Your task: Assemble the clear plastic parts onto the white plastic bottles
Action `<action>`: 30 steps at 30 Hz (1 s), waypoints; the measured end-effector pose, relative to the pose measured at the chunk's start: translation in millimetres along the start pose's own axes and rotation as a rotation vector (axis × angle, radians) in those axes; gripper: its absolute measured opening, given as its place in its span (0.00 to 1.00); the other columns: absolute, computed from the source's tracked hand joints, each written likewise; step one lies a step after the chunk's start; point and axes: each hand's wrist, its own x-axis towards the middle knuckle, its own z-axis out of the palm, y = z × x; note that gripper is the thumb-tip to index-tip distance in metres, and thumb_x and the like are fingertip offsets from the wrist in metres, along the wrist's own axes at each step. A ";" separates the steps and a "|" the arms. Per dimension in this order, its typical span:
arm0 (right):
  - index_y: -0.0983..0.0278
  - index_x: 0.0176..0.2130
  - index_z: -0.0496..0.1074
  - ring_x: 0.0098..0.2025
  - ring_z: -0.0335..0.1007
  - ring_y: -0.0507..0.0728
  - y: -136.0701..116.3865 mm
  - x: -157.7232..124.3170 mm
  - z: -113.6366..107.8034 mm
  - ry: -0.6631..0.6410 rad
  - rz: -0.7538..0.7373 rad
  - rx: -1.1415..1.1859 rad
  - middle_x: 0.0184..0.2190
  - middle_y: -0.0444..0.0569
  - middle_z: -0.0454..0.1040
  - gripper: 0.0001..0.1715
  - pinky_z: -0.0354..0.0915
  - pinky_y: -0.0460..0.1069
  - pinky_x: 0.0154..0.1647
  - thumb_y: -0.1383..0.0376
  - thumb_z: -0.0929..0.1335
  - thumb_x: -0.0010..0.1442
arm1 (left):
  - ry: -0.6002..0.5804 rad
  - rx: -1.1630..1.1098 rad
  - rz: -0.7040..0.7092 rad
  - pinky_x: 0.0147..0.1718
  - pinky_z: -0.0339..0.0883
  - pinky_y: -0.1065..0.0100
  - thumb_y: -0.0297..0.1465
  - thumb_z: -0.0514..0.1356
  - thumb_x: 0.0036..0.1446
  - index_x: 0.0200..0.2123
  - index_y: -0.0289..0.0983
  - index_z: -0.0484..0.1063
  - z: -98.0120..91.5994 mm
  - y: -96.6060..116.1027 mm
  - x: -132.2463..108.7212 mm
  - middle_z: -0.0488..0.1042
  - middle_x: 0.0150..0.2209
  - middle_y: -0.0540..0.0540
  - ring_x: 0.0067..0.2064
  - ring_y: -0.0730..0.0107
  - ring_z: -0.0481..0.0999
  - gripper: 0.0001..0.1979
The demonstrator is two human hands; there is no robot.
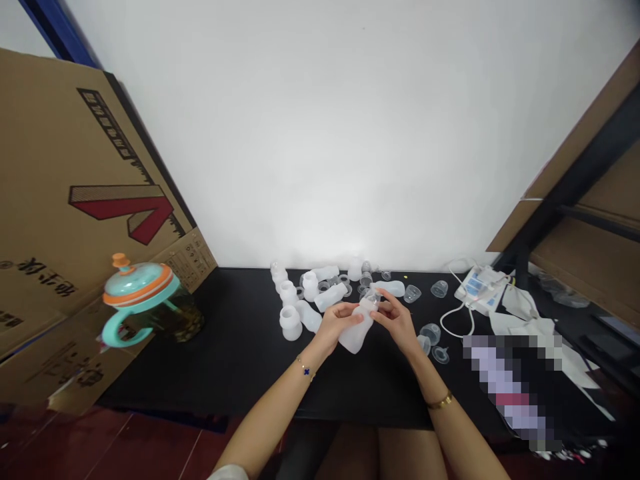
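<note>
Between my two hands, over the front of the black table, a frosted white baby bottle (pixel 354 335) is held tilted, its neck toward the wall. My left hand (pixel 337 325) wraps its body from the left. At the neck, my right hand (pixel 397 319) closes its fingers round a clear top piece (pixel 371 297), partly covered by the fingers. Behind and left of my hands several white bottles stand or lie, one upright bottle (pixel 291 323) nearest my left forearm. Loose clear caps lie right of my right hand, among them a clear cap (pixel 431 333) and a round clear piece (pixel 441 355).
A large jug (pixel 175 310) with a teal handle and orange-trimmed lid stands at left before a cardboard box (pixel 90 200). At right are a white power strip (pixel 483 288) with a looped cable, crumpled paper (pixel 520 303) and a pixelated item (pixel 510 390). A white wall (pixel 350 133) bounds the back.
</note>
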 end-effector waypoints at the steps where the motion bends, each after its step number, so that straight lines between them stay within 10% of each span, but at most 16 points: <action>1: 0.61 0.58 0.71 0.34 0.71 0.58 0.2 0.2 -0.3 -0.001 0.005 0.001 0.33 0.48 0.79 0.42 0.68 0.54 0.37 0.54 0.79 0.47 | -0.002 -0.003 0.000 0.41 0.70 0.64 0.37 0.76 0.40 0.40 0.33 0.79 0.2 0.2 -0.3 0.82 0.40 0.40 0.39 0.60 0.80 0.24; 30: 0.58 0.46 0.68 0.22 0.60 0.50 8.9 0.4 4.3 0.057 0.013 0.204 0.28 0.42 0.75 0.24 0.55 0.46 0.22 0.53 0.75 0.53 | -0.010 0.077 0.040 0.35 0.73 0.63 0.35 0.78 0.34 0.49 0.33 0.73 5.2 1.7 -0.9 0.81 0.37 0.40 0.33 0.63 0.80 0.36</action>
